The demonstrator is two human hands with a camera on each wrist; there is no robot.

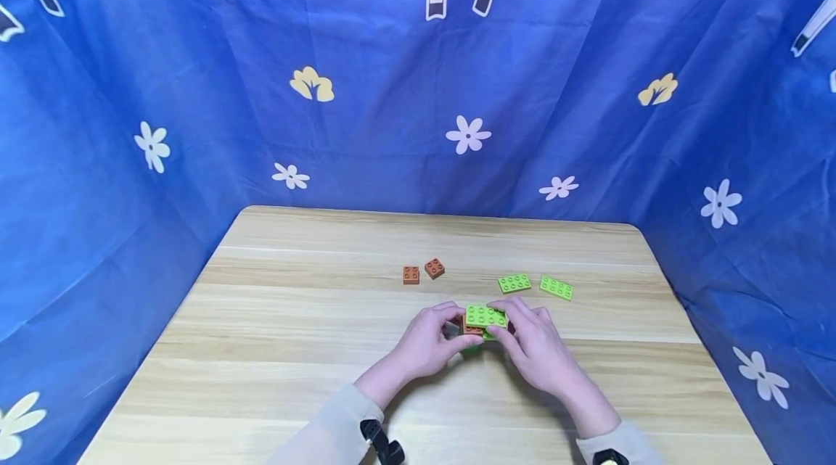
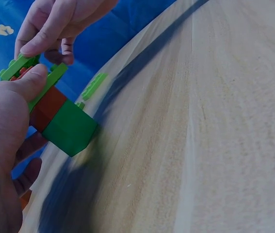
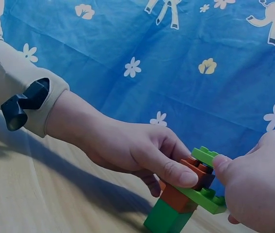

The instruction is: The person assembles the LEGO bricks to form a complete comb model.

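A small tower of toy building bricks stands tilted between the two hands. From the bottom it has a dark green block, a brown brick, a flat light green plate and another brown brick. My left hand grips the tower at its left side, the thumb across the upper brown brick and lower plate. In my right hand, thumb and fingers pinch a second light green plate by its right end. That plate lies over the upper brown brick, overhanging to the right.
Two loose brown bricks lie on the wooden table beyond the left hand. Farther right are two light green plates. A blue patterned cloth hangs behind and beside the table.
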